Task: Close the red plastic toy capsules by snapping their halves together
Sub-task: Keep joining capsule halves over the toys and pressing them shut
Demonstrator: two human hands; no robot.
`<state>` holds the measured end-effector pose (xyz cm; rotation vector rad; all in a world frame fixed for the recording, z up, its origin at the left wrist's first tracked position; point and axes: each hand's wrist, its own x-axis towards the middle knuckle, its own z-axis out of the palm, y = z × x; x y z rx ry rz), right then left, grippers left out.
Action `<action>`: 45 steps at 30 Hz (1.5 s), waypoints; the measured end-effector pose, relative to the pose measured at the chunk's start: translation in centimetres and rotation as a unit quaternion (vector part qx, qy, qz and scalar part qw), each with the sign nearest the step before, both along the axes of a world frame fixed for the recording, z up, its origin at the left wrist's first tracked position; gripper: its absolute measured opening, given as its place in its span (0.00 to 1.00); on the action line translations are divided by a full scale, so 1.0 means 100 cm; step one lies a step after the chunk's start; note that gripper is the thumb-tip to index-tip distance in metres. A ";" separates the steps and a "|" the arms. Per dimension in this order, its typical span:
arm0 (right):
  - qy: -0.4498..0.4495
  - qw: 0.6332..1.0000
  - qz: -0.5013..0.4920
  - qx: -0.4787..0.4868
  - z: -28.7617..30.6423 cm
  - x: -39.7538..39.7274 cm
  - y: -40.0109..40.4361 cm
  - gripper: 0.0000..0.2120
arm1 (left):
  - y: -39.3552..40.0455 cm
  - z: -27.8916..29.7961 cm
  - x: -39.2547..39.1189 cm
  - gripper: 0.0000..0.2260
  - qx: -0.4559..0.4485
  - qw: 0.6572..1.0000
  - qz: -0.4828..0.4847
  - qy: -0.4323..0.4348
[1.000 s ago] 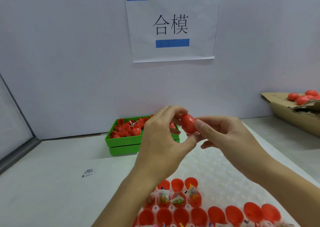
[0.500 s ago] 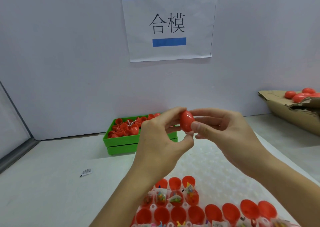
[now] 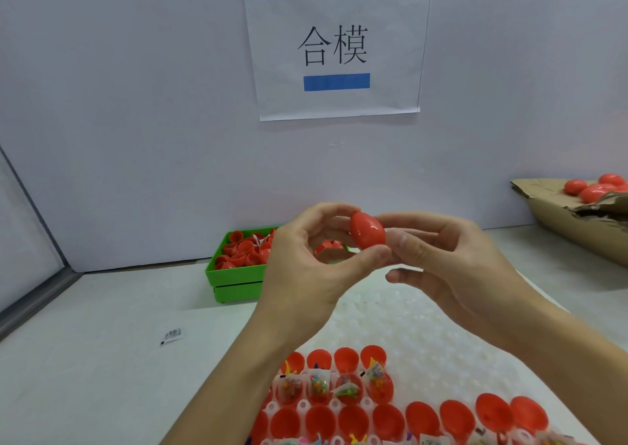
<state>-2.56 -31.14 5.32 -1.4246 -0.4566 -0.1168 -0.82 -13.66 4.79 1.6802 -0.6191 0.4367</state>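
While both the left hand (image 3: 306, 268) and right hand (image 3: 452, 268) pinch the glossy red egg-shaped plastic capsule (image 3: 368, 230) at frame centre, squeeze evenly along its axis so the halves should seat.

A single head-worn camera looks forward and slightly down, close over the white table (image 3: 85, 359), facing the wall sign (image 3: 336, 47).

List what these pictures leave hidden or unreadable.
1. Red capsule, head view: the fingertips of the left hand and right hand cover its ends, so whether its seam has snapped shut is unclear.
2. Green bin: the left hand hides its right part.
3. Cardboard box: cut off by the right edge.
4. Small packet: print too small to read.
5. White tray: near rows cut off by the bottom edge.
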 end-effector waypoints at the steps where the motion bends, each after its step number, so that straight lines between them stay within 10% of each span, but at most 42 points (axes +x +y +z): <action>1: 0.007 1.000 0.011 -0.001 0.000 0.000 0.001 0.17 | 0.000 0.000 -0.001 0.19 0.016 1.000 0.013 -0.009; 8: 0.031 0.998 -0.045 -0.016 -0.002 0.008 -0.008 0.17 | 0.027 0.007 0.009 0.27 0.250 0.966 0.049 -0.044; 13: 0.096 0.992 -0.081 -0.002 -0.013 0.033 -0.042 0.18 | 0.073 -0.030 0.044 0.07 0.175 0.976 0.127 0.041; 20: 0.210 0.960 -0.170 0.072 -0.071 0.073 -0.110 0.13 | 0.101 -0.112 0.063 0.09 -0.005 0.973 0.141 0.185; 26: 0.223 0.920 -0.282 0.155 -0.114 0.077 -0.136 0.13 | 0.097 -0.121 0.069 0.13 0.039 0.976 0.149 0.152; 37: 0.132 0.943 -0.303 -0.043 -0.107 0.064 -0.115 0.04 | 0.096 -0.128 0.069 0.13 0.050 0.976 0.168 0.131; 45: 0.149 0.952 -0.256 -0.082 -0.087 0.087 -0.106 0.20 | 0.095 -0.126 0.068 0.14 0.063 0.975 0.167 0.129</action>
